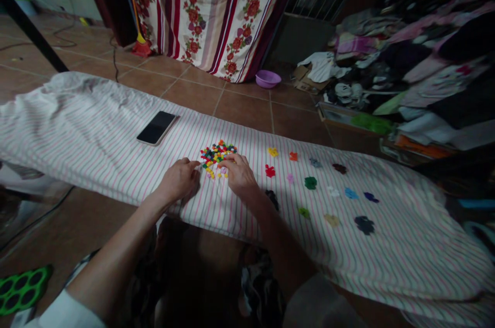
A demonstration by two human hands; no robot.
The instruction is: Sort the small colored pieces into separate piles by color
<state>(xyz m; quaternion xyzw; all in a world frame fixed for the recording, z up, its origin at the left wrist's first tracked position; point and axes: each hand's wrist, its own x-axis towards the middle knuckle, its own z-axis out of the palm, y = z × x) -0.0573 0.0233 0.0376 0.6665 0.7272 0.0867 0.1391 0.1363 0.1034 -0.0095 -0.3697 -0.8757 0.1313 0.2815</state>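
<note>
A mixed pile of tiny coloured pieces [217, 153], perhaps small beads or bricks, lies on the striped cloth [116, 147]. At the pile's left edge is my left hand [180, 179], its fingers curled with the tips close to the pieces. My right hand [242, 177] reaches over the right side of the pile, thumb and fingers pinched together at the pieces. Whatever either hand may hold is too small to make out. Small single-colour heaps lie to the right, among them red [269, 170], yellow [273, 152], green [310, 182] and light blue [351, 193] ones.
A phone [157, 128] lies on the cloth left of the pile. A black heap [272, 198] sits beside my right forearm, and a dark grey one [364, 225] is farther right. Beyond the cloth, a purple basin [268, 79] stands on the tiled floor near piled clothes [425, 54].
</note>
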